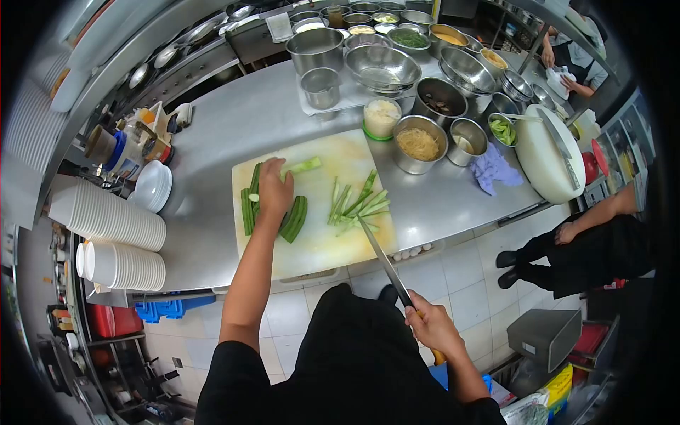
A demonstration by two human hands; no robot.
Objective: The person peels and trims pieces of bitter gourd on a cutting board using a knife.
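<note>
My left hand (275, 190) lies over dark green vegetable pieces on the cutting board (304, 258), fingers stretched forward and thumb apart. Long green pieces (248, 209) show on its left, and thick ridged green pieces (294, 219) lie just right of the wrist. Near the fingertips is a pale green piece (303, 166). In my right hand (432, 324) is a kitchen knife (384, 261), held by its yellowish handle. Its blade slants up and left, the tip over the board's right edge by a pile of cut green strips (360, 203).
Stacked white bowls (113, 212) and plates (153, 185) stand left. Behind the board are a tub of white shreds (382, 117), a pot of yellowish strips (419, 144) and several steel bowls. A purple cloth (495, 168) lies right, near a large white round board (549, 152). Two other people stand right.
</note>
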